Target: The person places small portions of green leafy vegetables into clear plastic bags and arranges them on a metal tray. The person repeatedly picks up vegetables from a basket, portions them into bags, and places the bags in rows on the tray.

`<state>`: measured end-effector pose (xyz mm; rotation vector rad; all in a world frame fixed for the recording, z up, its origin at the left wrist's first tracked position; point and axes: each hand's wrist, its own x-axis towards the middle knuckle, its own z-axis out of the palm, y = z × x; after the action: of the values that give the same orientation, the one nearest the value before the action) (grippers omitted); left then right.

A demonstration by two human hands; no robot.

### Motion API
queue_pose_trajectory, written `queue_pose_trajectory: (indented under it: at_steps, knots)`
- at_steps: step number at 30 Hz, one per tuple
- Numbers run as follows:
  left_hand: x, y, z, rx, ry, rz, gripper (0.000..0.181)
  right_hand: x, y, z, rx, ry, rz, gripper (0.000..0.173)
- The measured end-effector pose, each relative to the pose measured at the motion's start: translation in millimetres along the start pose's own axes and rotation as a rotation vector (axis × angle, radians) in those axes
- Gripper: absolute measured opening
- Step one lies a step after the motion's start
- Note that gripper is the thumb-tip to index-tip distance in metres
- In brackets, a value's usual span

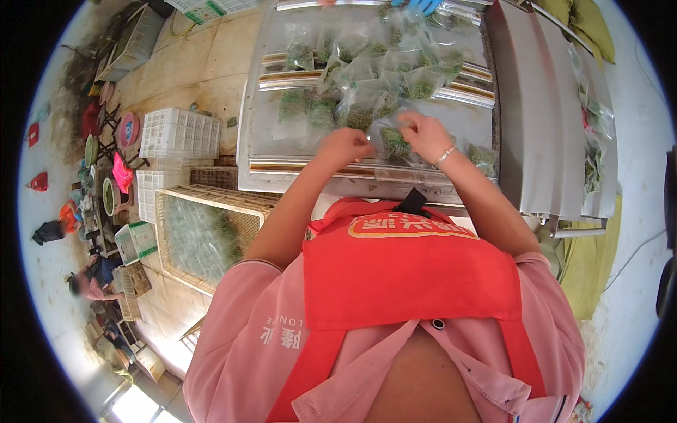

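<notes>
Clear plastic bags filled with small green pieces lie heaped on the metal bed of what looks like a vacuum sealing machine [312, 144]. My left hand [346, 148] hovers over its front sealing bar [285, 165], fingers curled; whether it pinches any film cannot be told. My right hand [427, 136], slightly blurred, has its fingers at the open upper part of a filled bag [395, 144] lying between my hands. Another filled bag [481, 158] rests to the right of my right wrist. The bag pile [370, 63] spreads across the middle bars behind my hands.
At the far edge a co-worker's blue-gloved hand [423, 5] reaches in. A metal machine lid [545, 106] stands at the right. Left of me are a plastic crate [211, 198] of filled bags and stacked white crates [180, 135]. Another person [95, 285] sits farther left.
</notes>
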<state>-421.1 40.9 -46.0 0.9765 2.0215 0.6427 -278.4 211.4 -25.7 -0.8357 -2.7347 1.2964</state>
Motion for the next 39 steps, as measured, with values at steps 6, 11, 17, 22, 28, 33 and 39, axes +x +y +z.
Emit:
queue_pose_trajectory:
  at_steps: [6, 11, 17, 22, 28, 33, 39]
  knots:
    - [-6, -33, -27, -0.513, 0.227, -0.167, 0.039, 27, -30, 41, 0.534, -0.014, 0.149, 0.014]
    - [-20, -19, -52, -0.759, 0.126, -0.369, 0.036, -7, -28, 54, -0.169, 0.242, -0.594, 0.011]
    - [-41, -42, -49, -0.583, -0.115, -0.282, 0.024, -38, -28, 84, 0.792, 0.036, 0.242, 0.016]
    - [-44, -48, -43, -0.688, -0.162, -0.283, 0.021, -31, -25, 77, 1.100, -0.425, 0.756, 0.014]
    - [-35, -66, -59, -0.448, -0.042, -0.064, 0.017, -10, -24, 48, 0.741, -0.538, 0.393, 0.011]
    - [-26, -50, -40, 0.335, 0.418, 0.160, 0.015, 14, -35, 58, -0.528, 0.015, -0.218, 0.006]
    - [-18, -67, -45, 0.591, 0.372, 0.061, 0.016, 5, -36, 94, -0.716, 0.074, -0.284, 0.010]
